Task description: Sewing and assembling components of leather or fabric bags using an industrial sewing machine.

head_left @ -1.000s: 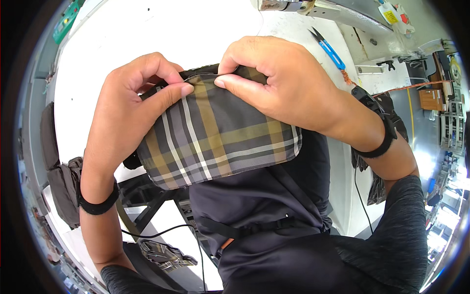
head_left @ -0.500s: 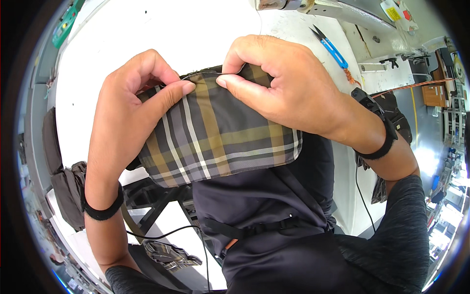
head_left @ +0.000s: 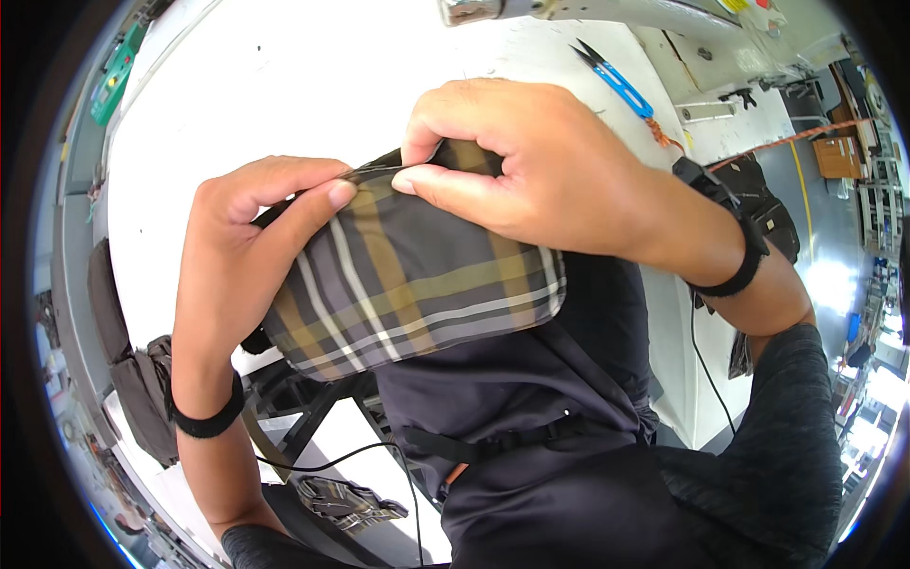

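Observation:
A plaid fabric piece (head_left: 408, 256) in dark grey, olive and white, with rounded lower corners, hangs between my hands in front of my dark apron. My left hand (head_left: 261, 228) pinches its upper edge between thumb and index finger. Close by on the same edge, my right hand (head_left: 531, 161) pinches it too, with the thumb in front. A thin pale line like a thread runs along the edge between the two thumbs. The fingers behind the fabric are mostly hidden.
Blue thread snips (head_left: 621, 85) with an orange cord lie on the white table (head_left: 284, 76) beyond my right hand. A metal machine part (head_left: 569, 9) crosses the far edge. Dark bags (head_left: 142, 408) sit at the left. Below lies more plaid fabric (head_left: 346, 503), near a black cable (head_left: 332, 460).
The whole view has shifted a little. My left index finger has straightened along the edge, and the fabric tilts slightly more. Both hands still pinch it.

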Available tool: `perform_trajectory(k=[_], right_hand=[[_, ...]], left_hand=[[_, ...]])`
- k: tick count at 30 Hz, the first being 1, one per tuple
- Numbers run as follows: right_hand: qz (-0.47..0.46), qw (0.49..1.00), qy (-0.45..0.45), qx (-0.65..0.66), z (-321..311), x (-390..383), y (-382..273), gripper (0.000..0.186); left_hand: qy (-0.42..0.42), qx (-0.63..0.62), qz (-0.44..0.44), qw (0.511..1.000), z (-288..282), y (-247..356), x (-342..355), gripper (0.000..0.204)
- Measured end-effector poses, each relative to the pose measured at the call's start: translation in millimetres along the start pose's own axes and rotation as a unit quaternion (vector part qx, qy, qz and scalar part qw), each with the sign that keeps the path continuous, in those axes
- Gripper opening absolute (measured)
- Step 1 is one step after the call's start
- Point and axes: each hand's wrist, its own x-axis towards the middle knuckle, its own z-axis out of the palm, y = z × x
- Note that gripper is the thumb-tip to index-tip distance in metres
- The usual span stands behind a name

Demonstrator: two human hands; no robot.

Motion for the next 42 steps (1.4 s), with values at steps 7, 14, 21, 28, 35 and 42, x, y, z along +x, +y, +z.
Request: perform_trajectory(k=[7,14,21,28,35,42], right_hand=[[0.113,0.984,-0.108,0.081,-40.7,-8.6,6.2,0.017],[0.111,0.991,-0.024,0.073,-33.9,-19.0,5.2,0.020],[0.176,0.981,-0.063,0.050,-36.0,-19.6,-1.0,0.019],[0.123,0.992,-0.038,0.017,-30.2,-24.1,3.1,0.021],[-0.096,0.990,0.048,-0.096,-20.5,-35.7,3.4,0.023],[-0.170,0.978,0.090,-0.076,-17.1,-44.0,9.4,0.024]], left_hand=[[0.032,0.040,0.014,0.999,-1.7,2.5,-10.5,0.012],[0.029,0.043,0.000,0.999,0.6,3.1,-7.9,0.013],[0.031,0.046,-0.017,0.998,1.4,2.9,-8.5,0.013],[0.030,0.055,-0.009,0.998,1.0,3.5,-9.8,0.013],[0.068,0.200,0.184,0.960,5.8,2.1,-23.9,0.024],[0.089,0.246,0.265,0.928,8.5,7.5,-32.4,0.031]])
